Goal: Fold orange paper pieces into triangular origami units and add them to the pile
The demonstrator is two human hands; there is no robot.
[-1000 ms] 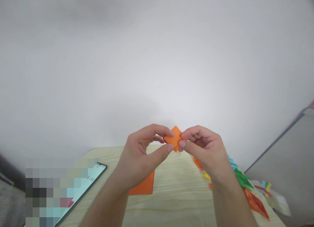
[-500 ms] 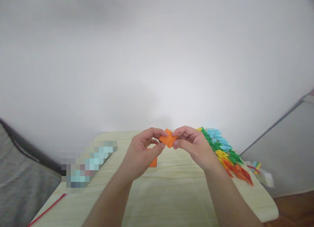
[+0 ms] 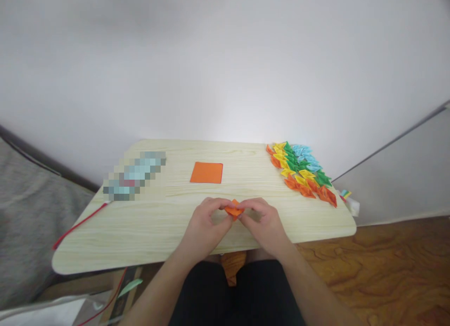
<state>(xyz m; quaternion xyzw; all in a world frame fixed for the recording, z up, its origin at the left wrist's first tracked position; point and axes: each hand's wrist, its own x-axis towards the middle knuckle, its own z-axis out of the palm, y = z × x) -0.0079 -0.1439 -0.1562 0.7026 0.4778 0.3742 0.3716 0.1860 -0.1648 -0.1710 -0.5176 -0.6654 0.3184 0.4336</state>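
Between both hands, above the near part of the table (image 3: 168, 237), is a small folded piece of orange paper (image 3: 235, 209). My left hand (image 3: 210, 223) pinches its left side between thumb and fingers. On the opposite side, my right hand (image 3: 263, 223) grips it in the same way, so both hands are closed on it. The fingertips cover the paper's edges. Beyond the hands, a flat orange square of paper (image 3: 206, 172) lies on the tabletop.
Rows of folded paper pieces (image 3: 298, 169) in orange, yellow, green and light blue lie at the table's right. A blurred-out object (image 3: 135, 176) with a red cord (image 3: 80, 225) lies at the left. A white wall (image 3: 225, 63) stands behind the table.
The view has tipped downward, bringing the whole flat orange square and my lap into sight. My hands are lower over the table, and the held paper is now turned and looks more closed up.
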